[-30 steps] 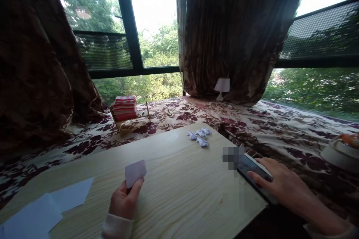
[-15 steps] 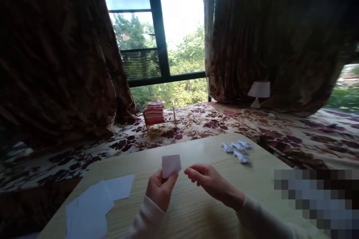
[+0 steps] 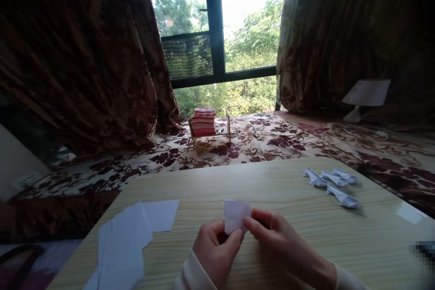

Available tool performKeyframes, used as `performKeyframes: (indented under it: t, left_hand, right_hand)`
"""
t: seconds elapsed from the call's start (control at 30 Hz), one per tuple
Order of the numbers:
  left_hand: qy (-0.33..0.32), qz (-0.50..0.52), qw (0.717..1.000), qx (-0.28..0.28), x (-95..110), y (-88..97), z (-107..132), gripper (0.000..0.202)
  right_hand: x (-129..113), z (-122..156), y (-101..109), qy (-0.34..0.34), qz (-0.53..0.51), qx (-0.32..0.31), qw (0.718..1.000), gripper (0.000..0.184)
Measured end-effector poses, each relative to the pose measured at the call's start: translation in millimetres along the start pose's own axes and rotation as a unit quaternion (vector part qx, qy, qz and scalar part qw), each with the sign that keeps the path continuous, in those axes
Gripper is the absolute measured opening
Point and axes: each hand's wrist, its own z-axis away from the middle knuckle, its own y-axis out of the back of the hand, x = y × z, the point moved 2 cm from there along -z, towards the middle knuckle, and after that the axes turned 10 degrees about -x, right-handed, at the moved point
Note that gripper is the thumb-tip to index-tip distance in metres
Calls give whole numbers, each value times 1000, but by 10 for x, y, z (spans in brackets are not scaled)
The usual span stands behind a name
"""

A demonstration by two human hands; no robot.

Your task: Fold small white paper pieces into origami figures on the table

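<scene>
A small folded piece of white paper (image 3: 235,215) is held upright above the near middle of the table. My left hand (image 3: 217,245) grips its lower edge, with the thumb in front and the fingers behind. At the paper's right edge, my right hand (image 3: 277,235) pinches it between thumb and fingertips. To the left lie several overlapping white paper sheets (image 3: 122,249). Several folded paper pieces (image 3: 343,197) rest together toward the back right of the table.
The light wooden table (image 3: 204,186) stands before a floral-covered ledge (image 3: 170,156). On the ledge are a small rack with stacked red-and-white striped cloths (image 3: 204,122) and a white lamp (image 3: 367,93). Dark curtains (image 3: 84,54) flank the window (image 3: 217,31).
My right hand has come in from the right and now grips the paper's right edge. The view has shifted, so the table and lamp appear differently placed.
</scene>
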Motion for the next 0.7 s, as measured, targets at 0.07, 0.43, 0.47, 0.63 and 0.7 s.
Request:
performKeyframes:
  t: [0.07, 0.43, 0.47, 0.63, 0.7]
  left_hand:
    - [14, -34, 999, 36, -37, 83, -15, 29]
    - [16, 184, 976, 112, 33, 60, 17, 20]
    - [16, 188, 977, 102, 23, 52, 14, 20]
    - [26, 198, 975, 100, -52, 44, -7, 32]
    - [41, 169, 978, 115, -57, 53, 1, 39]
  right_hand:
    - [10, 32, 42, -20, 17, 15, 1000, 30]
    - [17, 74, 50, -13, 77, 65, 995, 23]
    - [12, 79, 51, 1, 80, 77, 994, 21]
    - [-35, 117, 4, 78, 109, 92, 987, 10]
    - [-81, 136, -11, 131, 146, 107, 975, 6]
